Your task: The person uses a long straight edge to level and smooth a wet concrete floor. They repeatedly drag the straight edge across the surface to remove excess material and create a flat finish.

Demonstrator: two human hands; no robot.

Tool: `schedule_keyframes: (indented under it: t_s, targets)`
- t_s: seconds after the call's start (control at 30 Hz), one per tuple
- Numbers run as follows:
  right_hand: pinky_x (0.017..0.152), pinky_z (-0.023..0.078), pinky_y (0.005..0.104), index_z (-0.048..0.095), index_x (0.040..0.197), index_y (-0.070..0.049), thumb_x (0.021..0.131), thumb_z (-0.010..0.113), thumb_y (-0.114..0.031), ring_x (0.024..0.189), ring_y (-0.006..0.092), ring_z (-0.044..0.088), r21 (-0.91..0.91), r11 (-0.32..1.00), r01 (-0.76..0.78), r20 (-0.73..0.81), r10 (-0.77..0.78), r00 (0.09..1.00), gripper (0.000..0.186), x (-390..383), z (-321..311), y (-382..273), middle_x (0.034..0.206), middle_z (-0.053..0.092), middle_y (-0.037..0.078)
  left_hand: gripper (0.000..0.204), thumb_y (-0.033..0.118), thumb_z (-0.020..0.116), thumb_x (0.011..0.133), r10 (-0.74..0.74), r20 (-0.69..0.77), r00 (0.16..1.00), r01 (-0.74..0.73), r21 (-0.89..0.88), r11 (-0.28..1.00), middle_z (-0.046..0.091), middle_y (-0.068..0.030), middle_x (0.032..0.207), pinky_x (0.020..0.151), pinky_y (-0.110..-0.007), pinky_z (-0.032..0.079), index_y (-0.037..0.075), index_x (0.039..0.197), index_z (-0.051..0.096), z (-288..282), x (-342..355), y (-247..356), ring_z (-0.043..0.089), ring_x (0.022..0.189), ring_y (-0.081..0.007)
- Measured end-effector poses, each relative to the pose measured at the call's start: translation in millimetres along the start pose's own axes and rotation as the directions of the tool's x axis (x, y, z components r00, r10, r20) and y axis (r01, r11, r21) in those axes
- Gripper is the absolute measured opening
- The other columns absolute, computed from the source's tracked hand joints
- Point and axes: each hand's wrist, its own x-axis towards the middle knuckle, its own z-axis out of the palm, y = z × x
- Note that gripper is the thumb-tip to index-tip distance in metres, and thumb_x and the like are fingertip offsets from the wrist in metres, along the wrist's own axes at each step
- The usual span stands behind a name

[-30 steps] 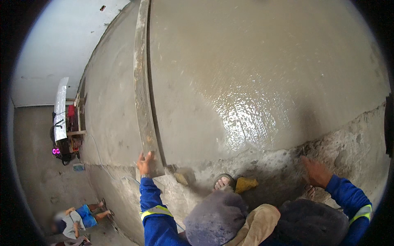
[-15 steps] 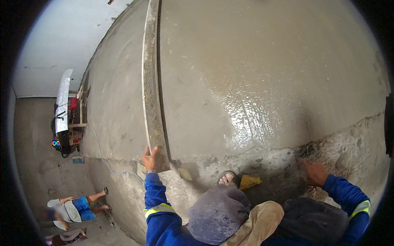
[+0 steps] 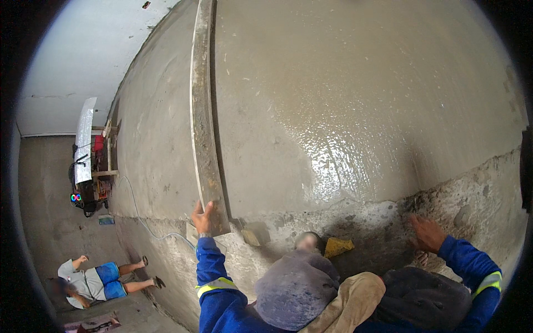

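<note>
A long grey straightedge lies across the smooth wet cement, running away from me. Its near end is in my left hand, with the thumb on top and the fingers at its left edge. My right hand hangs over the rough strip in front of my right knee, its fingers loosely apart and holding nothing visible. Between my hands, a yellow sponge-like block sits beside my foot. Another dull yellow block rests just right of the straightedge's end.
Rough, unsmoothed concrete borders the wet surface near me. A pale hose curves along the left. Farther left stand a wooden frame with equipment and another person in blue shorts. A white wall rises at the upper left.
My hands and the straightedge stay almost in place. At the left, the other person has shifted slightly, with one arm and the legs in a different position.
</note>
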Motion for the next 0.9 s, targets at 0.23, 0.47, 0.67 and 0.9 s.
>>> schedule_keyframes:
  t_s: [0.23, 0.47, 0.67, 0.9]
  targets:
    - [0.080, 0.051, 0.0472, 0.033, 0.140, 0.000, 0.083, 0.055, -0.011, 0.100, 0.0390, 0.060, -0.008, 0.999, 0.036, -0.042, -0.036, 0.998, 0.062, 2, 9, 5, 0.120, 0.055, 0.026, 0.046, 0.027, 0.073, 0.083, -0.062, 0.005, 0.998, 0.062, -0.006, 0.998, 0.065, -0.0080, 0.098, 0.072, -0.027, 0.049, -0.005, 0.114, 0.060, 2, -1, 8, 0.060, 0.081, -0.0144]
    - [0.078, 0.051, 0.0473, 0.033, 0.139, 0.001, 0.080, 0.059, -0.008, 0.098, 0.0408, 0.060, -0.016, 0.997, 0.076, -0.076, -0.077, 0.994, 0.066, 6, 12, 9, 0.118, 0.055, 0.026, 0.047, 0.026, 0.073, 0.083, -0.025, -0.050, 0.998, 0.026, 0.007, 1.000, 0.066, -0.0076, 0.097, 0.072, -0.027, 0.048, -0.006, 0.115, 0.060, -1, 3, -13, 0.060, 0.079, -0.0141]
    - [0.078, 0.051, 0.0482, 0.030, 0.139, 0.003, 0.076, 0.065, -0.013, 0.096, 0.0424, 0.060, 0.003, 1.000, 0.021, 0.008, -0.021, 1.000, 0.074, 8, 0, 1, 0.118, 0.054, 0.027, 0.044, 0.022, 0.075, 0.081, 0.025, -0.083, 0.996, -0.019, 0.068, 0.997, 0.067, -0.0068, 0.092, 0.069, -0.027, 0.048, -0.006, 0.114, 0.062, 2, 2, -8, 0.059, 0.078, -0.0129]
    - [0.078, 0.050, 0.0484, 0.030, 0.137, 0.004, 0.078, 0.065, -0.017, 0.097, 0.0438, 0.059, 0.038, 0.995, 0.091, -0.113, -0.086, 0.990, 0.072, 5, 3, 11, 0.116, 0.054, 0.028, 0.055, 0.033, 0.073, 0.081, 0.034, -0.124, 0.992, 0.000, 0.263, 0.965, 0.068, -0.0139, 0.099, 0.078, -0.033, 0.049, -0.006, 0.118, 0.058, 16, -2, -6, 0.064, 0.086, -0.0214]
